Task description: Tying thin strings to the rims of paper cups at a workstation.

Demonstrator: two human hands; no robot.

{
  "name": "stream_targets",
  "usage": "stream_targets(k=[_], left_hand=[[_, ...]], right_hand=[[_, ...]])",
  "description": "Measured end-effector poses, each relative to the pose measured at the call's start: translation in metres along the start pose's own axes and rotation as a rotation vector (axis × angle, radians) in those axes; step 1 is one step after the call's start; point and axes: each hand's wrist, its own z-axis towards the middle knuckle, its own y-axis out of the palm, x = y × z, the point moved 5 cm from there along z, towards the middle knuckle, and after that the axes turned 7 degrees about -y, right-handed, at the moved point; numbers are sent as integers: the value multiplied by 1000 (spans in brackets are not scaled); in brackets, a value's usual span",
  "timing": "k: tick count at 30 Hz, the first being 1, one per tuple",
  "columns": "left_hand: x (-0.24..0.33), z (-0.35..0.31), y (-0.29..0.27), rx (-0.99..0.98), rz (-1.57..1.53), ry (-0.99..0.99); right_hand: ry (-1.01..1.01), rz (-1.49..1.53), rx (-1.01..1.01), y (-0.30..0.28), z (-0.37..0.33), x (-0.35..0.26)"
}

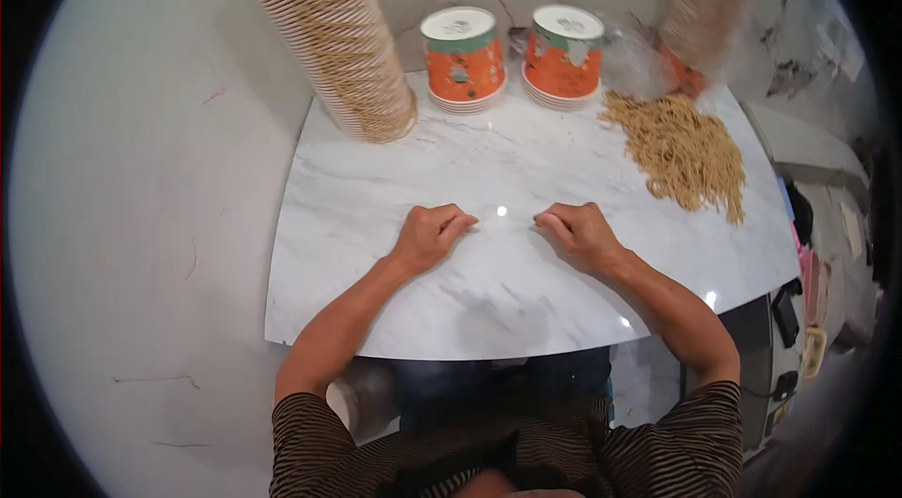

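Observation:
Both my hands rest on the white marbled tabletop (489, 282), apart from each other, with fingers curled in and thumbs pressed against them. My left hand (433, 233) is closed left of the middle, and nothing shows in it. Closed in the same way, my right hand (578, 233) lies right of the middle, also with nothing visible in it. Beyond them two short stacks of orange and green paper tubs stand upside down, a left stack (464, 66) and a right stack (564, 61). A heap of thin tan loops, like rubber bands (684, 152), lies beyond my right hand.
At the back left rises a tall leaning stack of nested paper tubs (343, 47), with tan bands along its side. Another tall stack (709, 5), wrapped in clear plastic, stands at the back right. Walls border the table behind and left. Shelving (785, 329) with small items sits at right.

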Motion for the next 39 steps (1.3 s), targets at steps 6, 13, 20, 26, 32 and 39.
stream_targets(k=[6, 13, 20, 26, 32, 39], left_hand=[[1, -1, 4, -121, 27, -155], [6, 0, 13, -65, 218, -103], [20, -2, 23, 109, 499, 109], [21, -4, 21, 118, 539, 109], [14, -3, 22, 110, 569, 114], [20, 14, 22, 84, 452, -7]], right_hand=[[-243, -201, -118, 10, -13, -16], [-237, -17, -71, 10, -13, -17], [-202, -53, -70, 8, -11, -14], [-167, -91, -77, 7, -10, -16], [-149, -99, -93, 5, -14, -20], [-163, -108, -125, 9, -18, -17]])
